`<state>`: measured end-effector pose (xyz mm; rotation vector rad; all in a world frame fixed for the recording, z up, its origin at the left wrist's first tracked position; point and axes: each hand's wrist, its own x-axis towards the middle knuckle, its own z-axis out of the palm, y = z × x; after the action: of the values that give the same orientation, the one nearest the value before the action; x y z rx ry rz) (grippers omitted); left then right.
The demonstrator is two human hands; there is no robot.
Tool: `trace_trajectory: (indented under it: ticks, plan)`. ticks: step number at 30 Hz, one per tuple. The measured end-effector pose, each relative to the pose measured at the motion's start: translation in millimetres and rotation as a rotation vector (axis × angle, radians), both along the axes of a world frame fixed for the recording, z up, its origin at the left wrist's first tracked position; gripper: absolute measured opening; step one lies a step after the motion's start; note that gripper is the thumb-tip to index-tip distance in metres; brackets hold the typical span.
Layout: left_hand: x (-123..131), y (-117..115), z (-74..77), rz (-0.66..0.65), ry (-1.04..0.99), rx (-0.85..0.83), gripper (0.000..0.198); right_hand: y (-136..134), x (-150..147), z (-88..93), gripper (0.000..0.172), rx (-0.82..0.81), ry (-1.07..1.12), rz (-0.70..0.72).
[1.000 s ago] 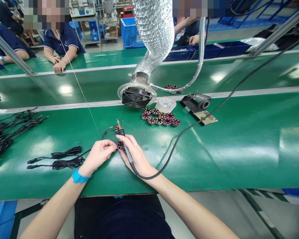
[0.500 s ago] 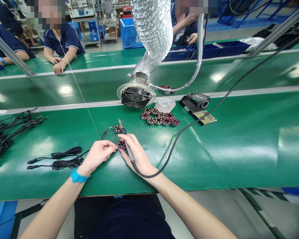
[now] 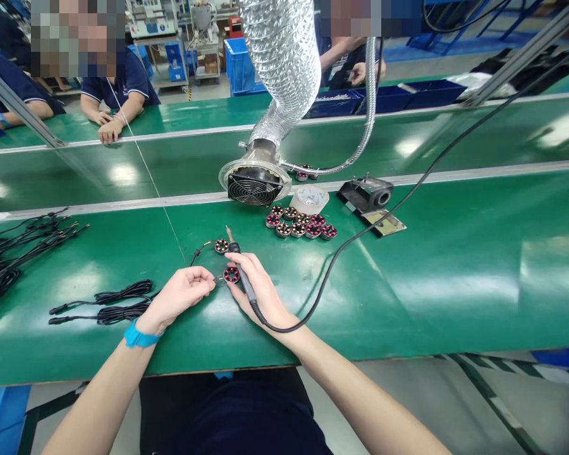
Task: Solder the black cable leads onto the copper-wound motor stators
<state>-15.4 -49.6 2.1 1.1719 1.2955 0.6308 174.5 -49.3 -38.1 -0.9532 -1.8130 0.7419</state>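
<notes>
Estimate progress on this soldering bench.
Looks done: one round stator with red windings has wires from a coiled black cable reaching it. In hand: the right hand holds a black soldering iron beside a second stator. Remaining: a cluster of similar stators lies with no visible wires.

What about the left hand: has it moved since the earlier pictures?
Yes, the left hand has drawn back leftward, its fingertips now further from the round wound motor part.
</notes>
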Motion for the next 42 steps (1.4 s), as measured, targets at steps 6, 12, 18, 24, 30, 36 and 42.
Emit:
trace_trajectory:
  ticks: [6, 12, 18, 24, 30, 36, 42]
  plan:
    - [4, -1, 3.5, 0.114, -0.039, 0.044, 0.021, 1, -2, -1.3, 0.058, -0.004, -0.013, 0.007]
    - [6, 1, 1.7, 0.155, -0.037, 0.025, 0.023, 1, -4, -0.8, 0.058, -0.013, -0.013, 0.011]
    - [7, 2, 1.0, 0.142, -0.002, 0.022, 0.026, 0, -4, -0.4, 0.057, -0.006, -0.002, 0.012]
    - [7, 3, -3.2, 0.115, 0.011, 0.073, 0.028, -1, -4, 1.3, 0.059, -0.019, -0.009, 0.014]
    - [7, 1, -0.6, 0.134, 0.042, 0.015, 0.029, -1, -3, 3.4, 0.058, -0.013, -0.011, 0.001]
    - [10, 3, 0.9, 0.183, 0.059, 0.008, 0.027, -2, -3, 2.0, 0.059, -0.026, -0.023, 0.005]
    - [13, 3, -0.1, 0.191, 0.09, 0.021, 0.028, -2, -3, 0.0, 0.061, -0.031, -0.023, 0.013]
